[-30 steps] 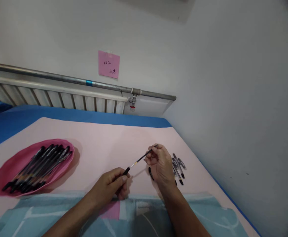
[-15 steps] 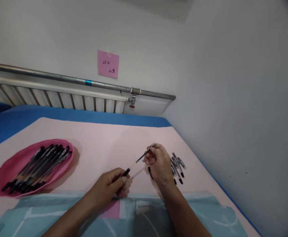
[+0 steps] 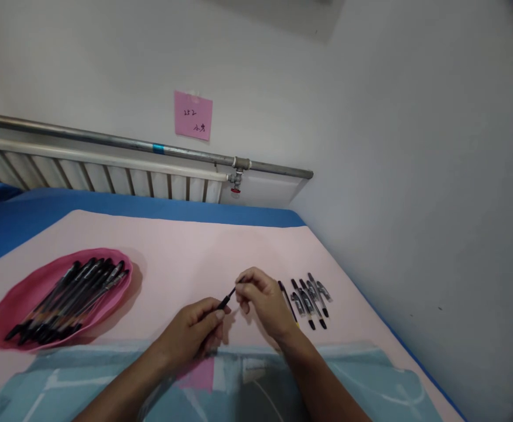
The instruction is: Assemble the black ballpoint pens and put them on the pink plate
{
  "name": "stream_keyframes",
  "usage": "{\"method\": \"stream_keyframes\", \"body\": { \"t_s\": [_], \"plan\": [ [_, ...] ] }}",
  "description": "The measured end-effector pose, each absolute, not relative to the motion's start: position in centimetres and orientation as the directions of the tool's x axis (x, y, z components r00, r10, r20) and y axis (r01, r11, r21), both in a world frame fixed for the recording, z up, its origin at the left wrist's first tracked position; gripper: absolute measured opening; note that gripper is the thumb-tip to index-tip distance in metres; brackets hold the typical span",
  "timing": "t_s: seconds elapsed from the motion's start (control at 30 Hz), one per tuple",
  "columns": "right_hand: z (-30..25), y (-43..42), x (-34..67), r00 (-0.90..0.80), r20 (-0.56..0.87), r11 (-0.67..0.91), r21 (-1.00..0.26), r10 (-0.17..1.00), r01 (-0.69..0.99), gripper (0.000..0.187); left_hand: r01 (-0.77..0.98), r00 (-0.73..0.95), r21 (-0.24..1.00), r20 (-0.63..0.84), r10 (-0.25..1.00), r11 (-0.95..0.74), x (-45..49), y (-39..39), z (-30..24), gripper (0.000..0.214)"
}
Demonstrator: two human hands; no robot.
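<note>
My left hand (image 3: pixel 197 331) is closed around a black pen barrel (image 3: pixel 225 302), whose tip pokes out past my thumb. My right hand (image 3: pixel 260 302) pinches the thin refill where it enters that barrel; the two hands nearly touch above the pink table cover (image 3: pixel 195 246). Just right of my right hand several black-and-clear pen parts (image 3: pixel 309 296) lie in a row on the cover. A pink tray (image 3: pixel 6 305) at the left holds several black pens (image 3: pixel 69 296).
A blue cloth (image 3: pixel 107 205) lies under the pink cover at the back, with a radiator (image 3: pixel 107 176) and a metal pipe (image 3: pixel 151 145) behind it. A pink note (image 3: pixel 192 115) sticks to the wall. A white wall closes the right side. Light blue fabric (image 3: pixel 85 381) covers the near edge.
My right hand has slid left and down towards my left hand, and the refill, long and exposed before, now shows only a short stub. More pen parts show beside it.
</note>
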State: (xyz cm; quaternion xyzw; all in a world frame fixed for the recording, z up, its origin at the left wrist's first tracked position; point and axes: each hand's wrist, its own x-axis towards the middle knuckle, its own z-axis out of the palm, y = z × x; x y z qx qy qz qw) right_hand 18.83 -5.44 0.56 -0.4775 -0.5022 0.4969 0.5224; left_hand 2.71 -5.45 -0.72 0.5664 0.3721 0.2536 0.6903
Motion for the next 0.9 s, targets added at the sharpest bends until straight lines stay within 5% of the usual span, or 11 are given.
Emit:
{"method": "stream_keyframes", "body": {
  "t_s": [0.1,0.2,0.27,0.4,0.53,0.83,0.9],
  "plan": [
    [0.3,-5.3,18.9,-0.071,-0.022,-0.018,-0.998,0.997,0.064,0.013,0.053,0.569,0.974,-0.212,0.794,0.222,2.4,-5.2,-0.8,0.029],
    [0.5,-4.8,20.7,0.173,0.099,0.067,-0.981,0.980,0.180,0.020,0.054,0.547,0.970,-0.226,0.806,0.235,2.1,-5.0,-0.8,0.030],
    [0.6,-4.5,22.3,0.268,0.231,0.097,-0.896,0.935,0.434,0.016,0.058,0.536,0.967,-0.240,0.809,0.249,2.0,-4.9,-0.8,0.029],
    [0.0,-4.0,24.1,-0.020,0.268,0.125,-0.381,0.963,0.916,0.017,0.047,0.536,0.960,-0.258,0.803,0.277,2.0,-4.8,-0.9,0.028],
    [-1.2,-3.7,23.9,-0.156,0.103,0.163,-0.065,0.982,0.984,0.023,0.043,0.532,0.958,-0.263,0.804,0.285,2.1,-4.7,-0.9,0.028],
    [-1.4,-3.2,23.3,-0.140,0.093,0.148,-0.093,0.986,0.985,0.020,0.082,0.538,0.964,-0.255,0.803,0.252,1.9,-5.0,-0.8,0.030],
    [-0.8,-3.5,22.6,-0.124,0.126,0.148,-0.207,0.984,0.967,0.019,0.090,0.546,0.965,-0.253,0.799,0.245,1.9,-5.0,-0.9,0.030]
  ]
}}
